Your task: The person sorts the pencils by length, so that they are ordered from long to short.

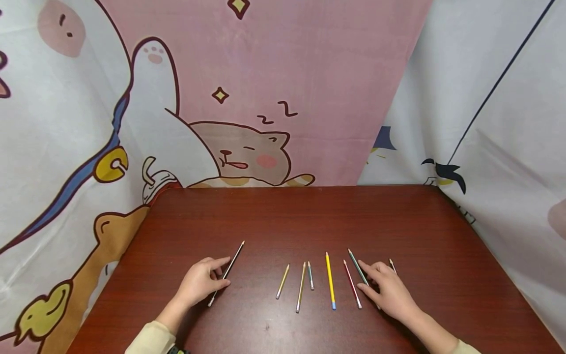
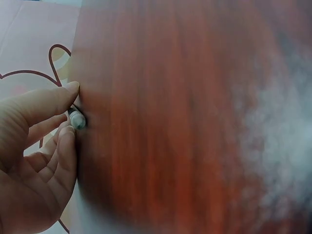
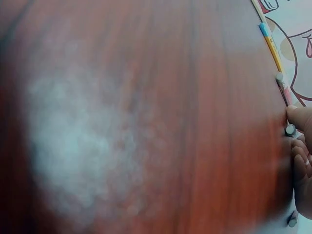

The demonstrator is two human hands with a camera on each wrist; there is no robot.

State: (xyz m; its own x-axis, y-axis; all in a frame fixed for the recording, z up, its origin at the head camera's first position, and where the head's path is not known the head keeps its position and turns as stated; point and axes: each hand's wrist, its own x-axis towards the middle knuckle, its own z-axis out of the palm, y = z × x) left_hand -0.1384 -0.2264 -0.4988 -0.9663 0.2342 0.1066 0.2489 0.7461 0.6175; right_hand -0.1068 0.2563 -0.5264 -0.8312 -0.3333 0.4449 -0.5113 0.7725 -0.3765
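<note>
Toward the left of the table my left hand (image 1: 201,281) holds a black pencil (image 1: 237,253) between thumb and fingers. The pencil lies slanted, its tip pointing away; its rounded end shows in the left wrist view between thumb and fingers (image 2: 66,141). On the right, my right hand (image 1: 389,290) holds a dark green pencil (image 1: 352,256) the same way, thumb across it. Its end (image 3: 290,129) shows between thumb and fingers in the right wrist view. A red pencil (image 1: 352,284) lies just left of that hand. Another pencil (image 1: 392,265) is partly hidden behind the hand.
Between the hands lie a short gold pencil (image 1: 283,281), a longer gold pencil (image 1: 301,287), a short teal pencil (image 1: 311,276) and a yellow pencil (image 1: 330,280) with a blue end. The brown table (image 1: 274,211) meets a printed cloth (image 1: 336,98) at the back.
</note>
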